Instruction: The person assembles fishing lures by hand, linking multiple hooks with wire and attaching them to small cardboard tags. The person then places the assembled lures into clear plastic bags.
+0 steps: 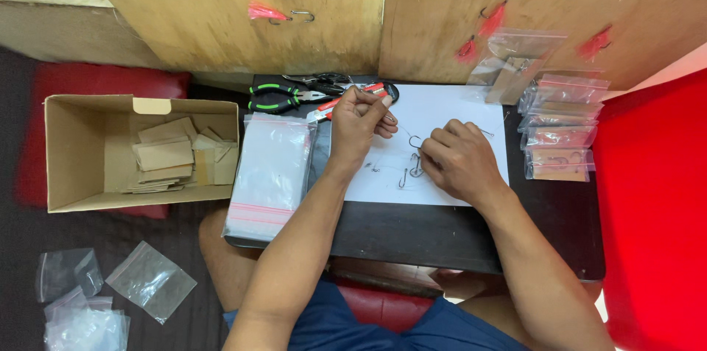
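The left hand (361, 121) is raised over the white paper sheet (442, 111), fingertips pinched on something too small to tell, perhaps thin line; the right hand (458, 157) rests curled on the sheet, fingers closed on a fishing hook (415, 142); more loose hooks (409, 173) lie just beside it; green-handled pliers (280, 97) lie behind the left hand.

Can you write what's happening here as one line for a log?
left hand: raised, pinching thin fishing line | right hand: on white paper sheet, holding metal fish hook | loose hooks on paper
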